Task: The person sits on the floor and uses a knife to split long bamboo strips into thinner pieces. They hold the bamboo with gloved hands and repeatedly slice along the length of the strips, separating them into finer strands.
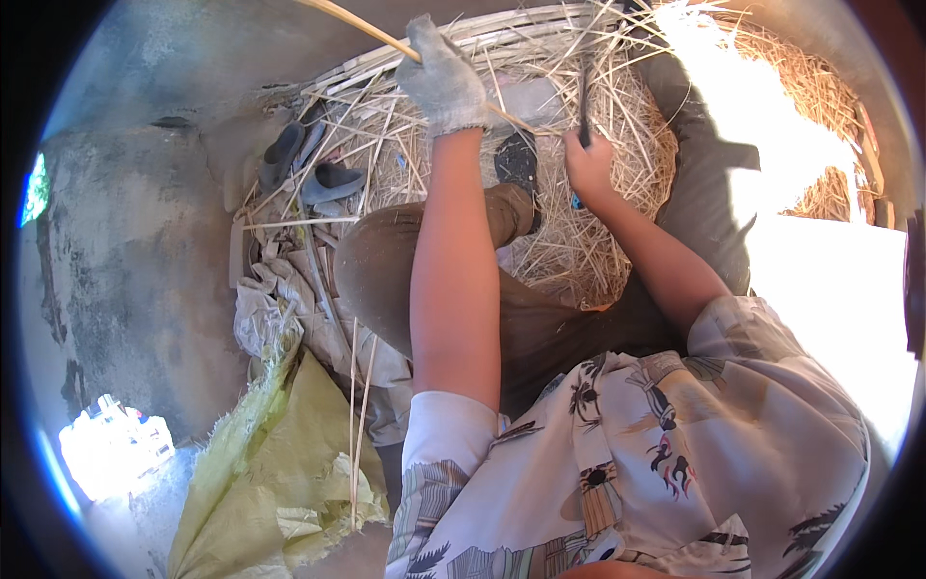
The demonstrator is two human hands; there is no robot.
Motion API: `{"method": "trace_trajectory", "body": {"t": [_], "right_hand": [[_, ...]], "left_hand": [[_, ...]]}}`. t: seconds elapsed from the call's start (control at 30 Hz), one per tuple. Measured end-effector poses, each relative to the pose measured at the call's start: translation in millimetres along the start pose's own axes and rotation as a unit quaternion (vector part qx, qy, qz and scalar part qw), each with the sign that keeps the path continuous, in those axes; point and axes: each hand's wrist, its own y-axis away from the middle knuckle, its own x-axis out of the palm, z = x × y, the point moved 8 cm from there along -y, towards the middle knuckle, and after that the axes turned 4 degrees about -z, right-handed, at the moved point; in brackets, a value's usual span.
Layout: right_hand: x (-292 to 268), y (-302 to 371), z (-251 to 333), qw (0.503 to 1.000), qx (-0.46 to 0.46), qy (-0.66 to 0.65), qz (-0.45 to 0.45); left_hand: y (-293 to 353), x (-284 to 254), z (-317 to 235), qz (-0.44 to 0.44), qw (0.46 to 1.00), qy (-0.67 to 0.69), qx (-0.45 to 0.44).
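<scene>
My left hand (443, 85), in a pale grey work glove, is closed around a long thin bamboo strip (359, 23). The strip slants from the top left, through the glove, down toward the right. Bare and closed, my right hand (588, 162) grips what looks like a knife with a narrow dark blade (584, 96) pointing away from me; its handle is hidden in the fist. The blade stands apart from the glove, to its right. Below and between the hands is a foot in a dark shoe (517, 159), beside scattered shavings (617, 232).
Loose shoes (333, 181) lie left of my bent knee. A yellow woven sack (256, 463) and crumpled pale sheeting (275, 289) are at the lower left. A grey wall (125, 241) rises on the left. Strong sunlight whitens the straw-like shavings at the right.
</scene>
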Motion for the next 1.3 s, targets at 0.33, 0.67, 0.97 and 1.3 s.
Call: {"method": "trace_trajectory", "body": {"t": [0.33,0.67,0.97,1.3], "right_hand": [[5,22,-72,0.952,0.016,0.278,0.123],[-10,28,-54,0.964,0.219,0.132,0.071],[-26,-7,66,0.972,0.147,-0.164,0.077],[-24,-8,110,0.977,-0.169,-0.113,-0.061]], "left_hand": [[-8,-12,8,-0.085,0.996,0.014,-0.011],[-6,-45,-7,-0.154,0.987,0.038,-0.028],[13,-8,-49,-0.048,0.997,0.060,0.020],[3,1,-34,-0.074,0.995,0.051,0.049]]}}
